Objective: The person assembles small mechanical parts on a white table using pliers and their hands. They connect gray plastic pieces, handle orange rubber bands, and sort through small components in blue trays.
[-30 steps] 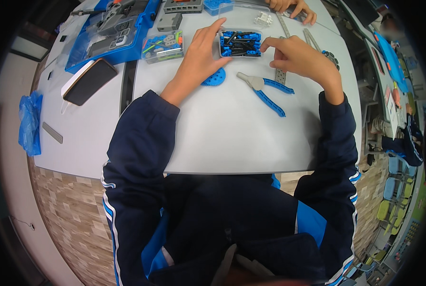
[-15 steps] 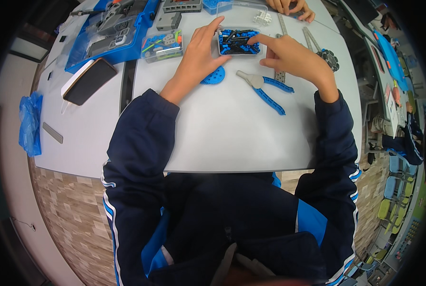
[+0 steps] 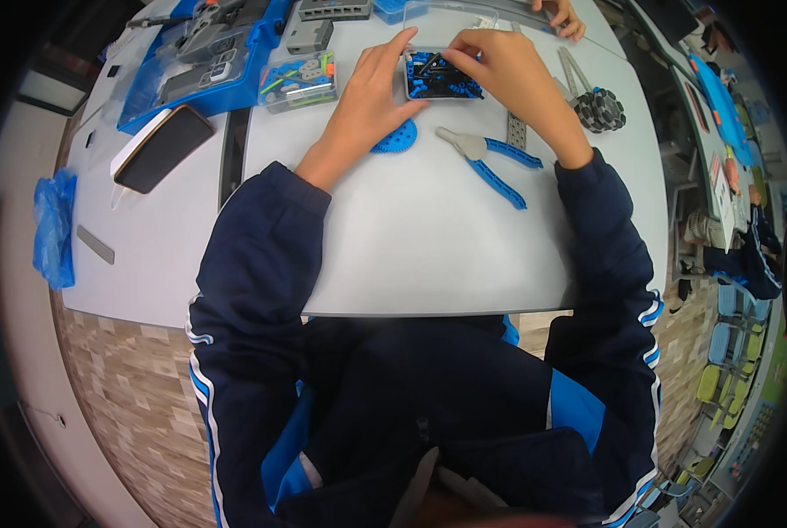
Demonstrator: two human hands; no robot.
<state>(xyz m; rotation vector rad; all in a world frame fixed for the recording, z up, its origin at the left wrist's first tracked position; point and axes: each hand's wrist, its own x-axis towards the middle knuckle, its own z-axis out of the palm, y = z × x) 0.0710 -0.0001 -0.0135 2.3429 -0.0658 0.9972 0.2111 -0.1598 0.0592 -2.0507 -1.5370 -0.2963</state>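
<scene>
A small clear plastic box [image 3: 481,98] full of blue and black connector pieces [image 3: 437,79] stands at the far middle of the table. My left hand [image 3: 371,92] spans its left side, thumb at the near corner and fingers at the far one, gripping it. Over the box's far right part is my right hand [image 3: 503,70], its fingers bent and pinched together at the pieces. What lies between those fingertips is too small to tell. A blue toothed wheel [image 3: 397,138] rests partly under my left wrist. Pliers [image 3: 490,158] with blue handles lie just nearer than the box.
Left of the box are a second clear box [image 3: 298,84] of coloured parts, a blue bin [image 3: 226,97] of grey parts and a phone [image 3: 165,150]. A black wheel [image 3: 600,110] and a grey beam [image 3: 517,132] lie to the right. Another person's hand [image 3: 565,19] is at the far edge.
My right hand has moved farther away and inward over the box, its fingers now drawn together. My left hand stays in place. The other person's hands have shifted right, one leaving view.
</scene>
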